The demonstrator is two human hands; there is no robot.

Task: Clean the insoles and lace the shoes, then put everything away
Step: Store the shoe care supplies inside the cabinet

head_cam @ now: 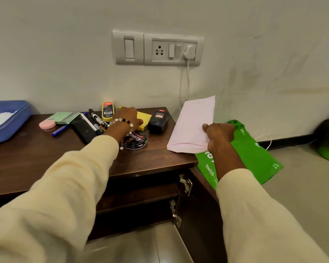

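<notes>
My right hand point(219, 134) grips a pale pink envelope point(193, 124) together with a green paper bag point(254, 154), held off the right end of the dark wooden cabinet top point(36, 158). My left hand point(128, 116) reaches over the top with its fingers on a yellow sticky-note pad point(145, 118); whether it grips the pad is hidden. Close by stand a round black Cherry polish tin point(138, 141), a black Cherry liquid polish bottle point(158, 118) and a yellow Kiwi shine sponge point(107, 111). No shoes or insoles are in sight.
Markers and pens point(95, 120), a green booklet point(64, 117), a pink round case point(47, 124) and a blue tub point(7, 120) lie on the top's left part. The cabinet door point(198, 215) below hangs open, showing a shelf point(139, 194). A wall socket panel point(158, 47) with a plugged white cable is behind.
</notes>
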